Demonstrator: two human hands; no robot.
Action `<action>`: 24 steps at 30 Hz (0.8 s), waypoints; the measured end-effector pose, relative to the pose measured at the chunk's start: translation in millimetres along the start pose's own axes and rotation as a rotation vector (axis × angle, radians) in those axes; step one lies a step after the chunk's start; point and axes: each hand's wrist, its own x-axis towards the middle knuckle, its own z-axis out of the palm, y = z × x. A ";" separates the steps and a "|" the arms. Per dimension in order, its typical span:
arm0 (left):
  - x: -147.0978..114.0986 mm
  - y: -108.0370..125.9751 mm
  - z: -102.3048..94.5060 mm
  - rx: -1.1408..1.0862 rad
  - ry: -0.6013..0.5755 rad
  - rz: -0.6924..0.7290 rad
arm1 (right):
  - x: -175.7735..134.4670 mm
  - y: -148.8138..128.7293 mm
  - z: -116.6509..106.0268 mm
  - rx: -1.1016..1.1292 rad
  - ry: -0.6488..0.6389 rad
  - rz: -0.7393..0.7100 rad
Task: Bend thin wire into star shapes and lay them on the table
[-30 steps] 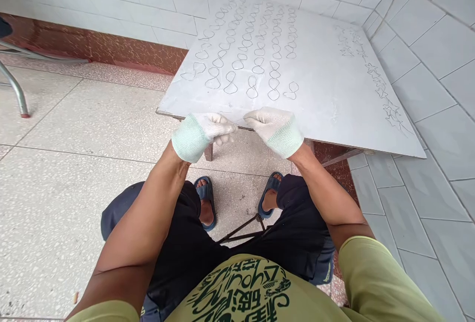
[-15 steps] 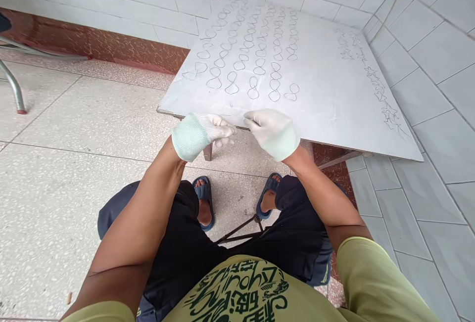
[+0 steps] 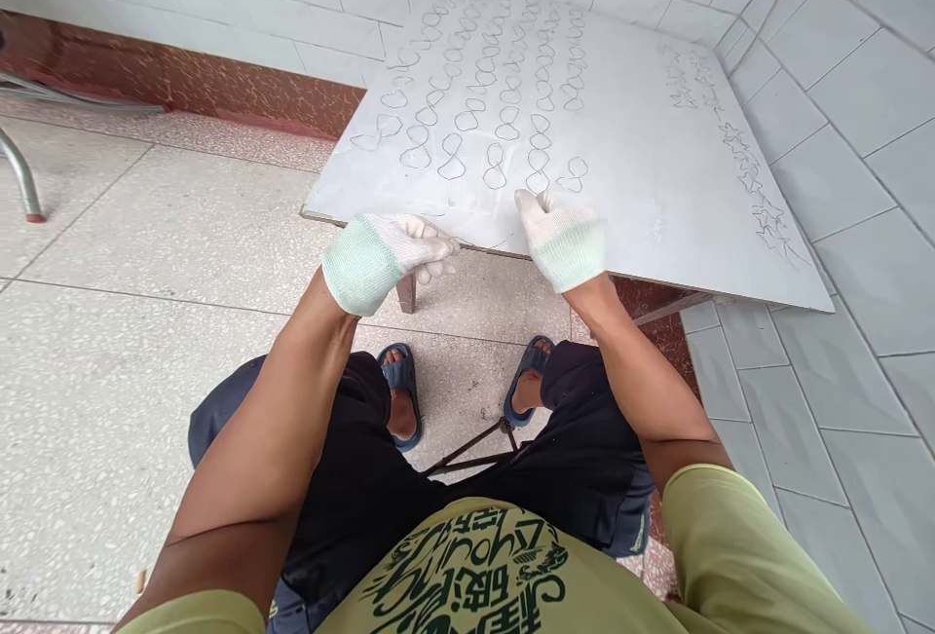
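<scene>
My left hand (image 3: 409,249), in a white knitted glove with a pale green cuff, is closed in a pinch just off the board's front edge. From its fingertips a thin dark wire (image 3: 501,243) curves to the right, faint against the white surface. My right hand (image 3: 555,225), gloved the same way, hovers over the front of the board with thumb and fingers together. Whether it grips the wire's far end cannot be made out. Beyond it lie rows of wire figure-eight shapes (image 3: 495,167) on the white board (image 3: 628,176).
Star-shaped wire pieces (image 3: 746,167) lie along the board's right side. Tiled walls (image 3: 840,176) border the board behind and at right. Below are my sandalled feet (image 3: 398,391) and a dark metal stand leg (image 3: 471,447). A metal chair leg (image 3: 21,171) stands at far left.
My right hand has moved away from the left, up and to the right, leaving a wider gap. The wire now shows between them. My left hand has shifted slightly left.
</scene>
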 end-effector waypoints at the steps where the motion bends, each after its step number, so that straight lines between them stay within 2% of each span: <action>1: 2.2 -1.5 -2.1 -0.006 0.015 0.007 | -3.7 -4.3 -7.5 -0.013 0.058 -0.017; 5: 7.1 -4.4 -8.5 0.024 0.025 0.054 | -16.6 -27.2 -32.5 -0.123 -0.039 -0.431; 7: 6.5 -3.2 -11.3 0.039 -0.006 0.059 | -16.1 -35.5 -33.9 -0.191 -0.127 -0.654; 9: 5.0 -1.4 -14.5 0.045 -0.048 0.075 | -12.2 -39.9 -27.8 -0.261 -0.205 -0.776; 11: 4.0 0.2 -18.0 0.044 -0.085 0.103 | -8.7 -41.1 -18.5 -0.314 -0.276 -0.780; 14: 4.2 1.1 -22.4 0.033 -0.085 0.147 | -8.7 -40.3 -6.9 -0.273 -0.331 -0.696; 18: 4.0 0.1 -24.6 -0.027 0.031 0.196 | -15.4 -39.4 1.8 -0.248 -0.338 -0.650; 21: 2.5 -1.2 -23.7 -0.052 0.107 0.252 | -20.6 -38.7 11.1 -0.315 -0.296 -0.710; 24: 1.9 -2.9 -20.4 -0.029 0.159 0.294 | -24.7 -36.9 25.2 -0.318 -0.193 -0.792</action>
